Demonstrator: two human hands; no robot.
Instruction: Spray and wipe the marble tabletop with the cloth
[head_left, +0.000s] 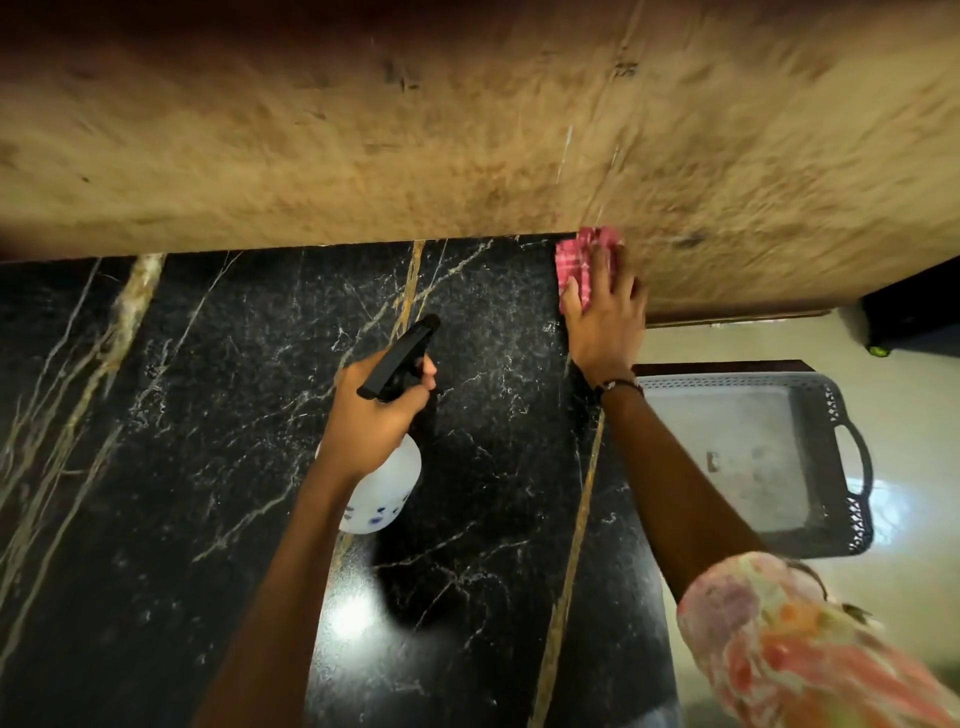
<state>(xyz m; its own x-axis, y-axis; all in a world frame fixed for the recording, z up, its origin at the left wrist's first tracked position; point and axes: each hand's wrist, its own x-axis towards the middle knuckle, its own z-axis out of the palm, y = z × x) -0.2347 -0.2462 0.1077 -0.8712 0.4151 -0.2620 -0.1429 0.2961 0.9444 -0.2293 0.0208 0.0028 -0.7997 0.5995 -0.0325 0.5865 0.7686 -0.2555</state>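
A black marble tabletop (218, 415) with white and gold veins fills the lower left and middle. My left hand (374, 415) grips a white spray bottle (387, 488) by its black trigger head, held above the marble with the nozzle aimed away from me. My right hand (605, 317) lies flat on a pink checked cloth (582, 254), pressing it down at the far right corner of the marble, against the tan wall. Most of the cloth is hidden under my fingers.
A tan, scuffed wall (467, 145) runs along the far edge of the tabletop. Right of the table, lower down, stands a grey plastic tray (841, 415) with a handle, on a pale floor. A dark object (914, 322) sits at the far right.
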